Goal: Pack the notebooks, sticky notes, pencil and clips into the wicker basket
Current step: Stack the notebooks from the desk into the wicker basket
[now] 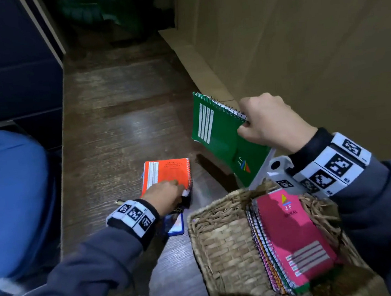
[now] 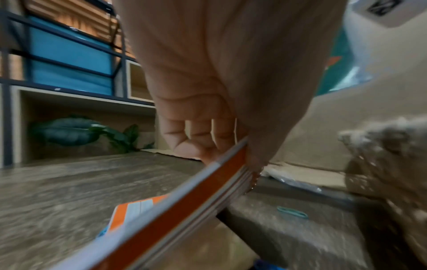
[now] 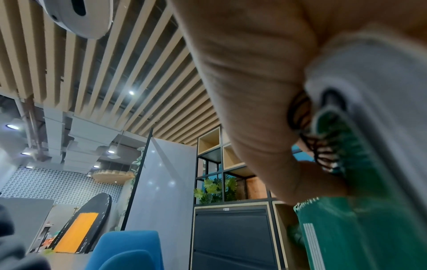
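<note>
My right hand (image 1: 266,122) grips a green spiral notebook (image 1: 214,131) by its wire-bound corner and holds it tilted in the air above the far rim of the wicker basket (image 1: 222,240). The right wrist view shows the same green notebook (image 3: 346,228) under the curled fingers. A pink notebook (image 1: 293,234) and several others stand on edge inside the basket. My left hand (image 1: 168,193) pinches the near edge of an orange notebook (image 1: 168,172) on the wooden table. Its lifted edge (image 2: 184,201) shows in the left wrist view, thumb on top. A teal clip (image 2: 292,211) lies on the table.
A blue-edged flat item (image 1: 174,223) lies under my left wrist beside the basket. A cardboard wall (image 1: 299,42) stands along the table's right side. At the left is a blue chair (image 1: 10,189). The far tabletop (image 1: 117,95) is dark wood.
</note>
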A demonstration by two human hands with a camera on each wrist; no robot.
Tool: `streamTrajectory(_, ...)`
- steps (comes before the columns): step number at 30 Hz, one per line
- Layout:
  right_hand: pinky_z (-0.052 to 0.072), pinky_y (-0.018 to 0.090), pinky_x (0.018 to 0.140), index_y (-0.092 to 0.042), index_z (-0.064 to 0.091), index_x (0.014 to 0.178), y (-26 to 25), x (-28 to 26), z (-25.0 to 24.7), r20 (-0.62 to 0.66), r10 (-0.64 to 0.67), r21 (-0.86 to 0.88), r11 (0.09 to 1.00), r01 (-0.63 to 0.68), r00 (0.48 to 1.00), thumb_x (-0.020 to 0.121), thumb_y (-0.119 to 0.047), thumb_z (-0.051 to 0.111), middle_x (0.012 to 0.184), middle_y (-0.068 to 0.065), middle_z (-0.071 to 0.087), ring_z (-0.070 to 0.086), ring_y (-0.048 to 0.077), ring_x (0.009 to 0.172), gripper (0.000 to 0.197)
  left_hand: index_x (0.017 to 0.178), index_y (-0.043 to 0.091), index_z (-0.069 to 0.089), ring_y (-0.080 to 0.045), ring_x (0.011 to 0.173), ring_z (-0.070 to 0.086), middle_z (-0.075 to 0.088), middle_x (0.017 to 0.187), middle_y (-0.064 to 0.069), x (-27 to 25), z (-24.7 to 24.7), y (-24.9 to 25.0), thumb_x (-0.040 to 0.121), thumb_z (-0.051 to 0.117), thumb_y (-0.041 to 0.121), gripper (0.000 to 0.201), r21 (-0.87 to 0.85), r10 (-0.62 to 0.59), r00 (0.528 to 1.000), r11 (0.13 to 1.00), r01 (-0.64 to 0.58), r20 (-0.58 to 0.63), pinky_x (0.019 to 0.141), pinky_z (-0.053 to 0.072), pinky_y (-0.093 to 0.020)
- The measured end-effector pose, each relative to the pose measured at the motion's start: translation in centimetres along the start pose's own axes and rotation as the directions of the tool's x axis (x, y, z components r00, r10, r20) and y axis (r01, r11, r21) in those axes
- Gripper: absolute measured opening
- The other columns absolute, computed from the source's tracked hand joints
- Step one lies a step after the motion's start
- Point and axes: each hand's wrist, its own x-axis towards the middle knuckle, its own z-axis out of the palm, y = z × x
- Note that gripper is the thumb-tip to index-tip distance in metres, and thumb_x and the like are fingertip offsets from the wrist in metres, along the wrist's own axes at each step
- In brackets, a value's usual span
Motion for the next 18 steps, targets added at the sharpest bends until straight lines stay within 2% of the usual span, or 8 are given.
streamTrajectory(2, 0.038, 0.033, 0.06, -0.004, 0.049, 0.085, 1.2, -1.2, -1.2, -0.037, -0.016, -0.009, 1.0, 0.015, 0.999, 0.081, -0.015, 0.053, 0.068, 0.011, 0.047, 0.046, 0.032, 0.067, 0.012, 0.117, 0.016, 0.057, -0.031, 0.106, 0.061, 0.061, 0.114, -0.011, -0.1, -0.5, -0.5, 0.092, 0.046, 0.022, 0.028, -0.134, -0.084, 0.991, 0.989, 0.07, -0.1, 0.085, 0.051, -0.039)
streamTrajectory(4, 0.041, 0.035, 0.063, -0.008, 0.053, 0.094, 2.5, -2.6, -2.9, -0.071, -0.028, -0.034, 0.999, 0.026, 0.997, 0.081, -0.014, 0.051, 0.078, 0.016, 0.054, 0.051, 0.035, 0.071, 0.014, 0.119, 0.024, 0.057, -0.034, 0.098, 0.064, 0.066, 0.11, -0.014, -0.4, -1.5, -1.4, 0.093, 0.045, 0.024, 0.029, -0.255, -0.199, 0.958, 0.956, 0.144, -0.206, 0.08, 0.052, -0.037)
streamTrajectory(6, 0.04, 0.036, 0.065, -0.017, 0.055, 0.107, 3.8, -4.3, -4.8, -0.054, -0.024, -0.079, 0.997, 0.02, 0.998, 0.084, -0.014, 0.051, 0.085, 0.017, 0.057, 0.06, 0.04, 0.083, 0.023, 0.115, 0.019, 0.057, -0.037, 0.086, 0.067, 0.07, 0.097, -0.02, -0.8, -2.6, -2.4, 0.095, 0.045, 0.02, 0.023, -0.287, -0.274, 0.912, 0.94, 0.186, -0.304, 0.072, 0.053, -0.04)
streamTrajectory(8, 0.039, 0.035, 0.065, -0.024, 0.054, 0.114, 5.0, -5.8, -6.5, -0.013, -0.048, -0.15, 0.988, 0.045, 0.999, 0.087, -0.013, 0.049, 0.098, 0.019, 0.064, 0.061, 0.041, 0.09, 0.03, 0.112, 0.012, 0.057, -0.036, 0.077, 0.068, 0.07, 0.088, -0.022, -1.3, -3.4, -3.1, 0.095, 0.046, 0.014, 0.02, -0.279, -0.296, 0.875, 0.94, 0.196, -0.383, 0.067, 0.054, -0.042)
streamTrajectory(11, 0.04, 0.035, 0.064, -0.037, 0.05, 0.115, 6.4, -7.6, -7.6, 0.086, -0.116, -0.253, 0.958, 0.135, 0.989, 0.09, -0.012, 0.041, 0.108, 0.012, 0.066, 0.061, 0.037, 0.09, 0.036, 0.115, 0.009, 0.06, -0.036, 0.079, 0.069, 0.071, 0.092, -0.024, -2.4, -4.7, -3.4, 0.092, 0.053, 0.012, 0.024, -0.315, -0.321, 0.83, 0.93, 0.187, -0.457, 0.069, 0.056, -0.043)
streamTrajectory(14, 0.044, 0.032, 0.063, -0.047, 0.047, 0.113, 7.0, -8.9, -7.6, 0.231, -0.177, -0.334, 0.909, 0.249, 0.957, 0.09, -0.012, 0.044, 0.117, -0.005, 0.066, 0.065, 0.029, 0.093, 0.041, 0.116, 0.01, 0.062, -0.035, 0.083, 0.07, 0.072, 0.097, -0.023, -3.5, -6.2, -3.4, 0.087, 0.062, 0.013, 0.029, -0.415, -0.374, 0.746, 0.898, 0.144, -0.551, 0.076, 0.057, -0.043)
streamTrajectory(16, 0.05, 0.032, 0.066, -0.044, 0.051, 0.111, 6.9, -9.4, -7.1, 0.359, -0.212, -0.358, 0.868, 0.343, 0.909, 0.086, -0.013, 0.053, 0.116, -0.011, 0.064, 0.066, 0.021, 0.096, 0.04, 0.112, 0.009, 0.063, -0.035, 0.085, 0.068, 0.072, 0.097, -0.023, -4.2, -7.1, -3.6, 0.084, 0.059, 0.002, 0.029, -0.475, -0.434, 0.674, 0.869, 0.138, -0.598, 0.077, 0.054, -0.037)
streamTrajectory(18, 0.051, 0.031, 0.075, -0.037, 0.056, 0.108, 6.4, -9.5, -5.4, 0.455, -0.269, -0.388, 0.799, 0.46, 0.849, 0.086, -0.017, 0.057, 0.111, -0.011, 0.064, 0.065, 0.018, 0.099, 0.03, 0.108, 0.007, 0.064, -0.029, 0.081, 0.066, 0.072, 0.096, -0.02, -5.0, -7.7, -3.5, 0.086, 0.054, -0.003, 0.026, -0.55, -0.49, 0.603, 0.83, 0.1, -0.63, 0.071, 0.048, -0.023)
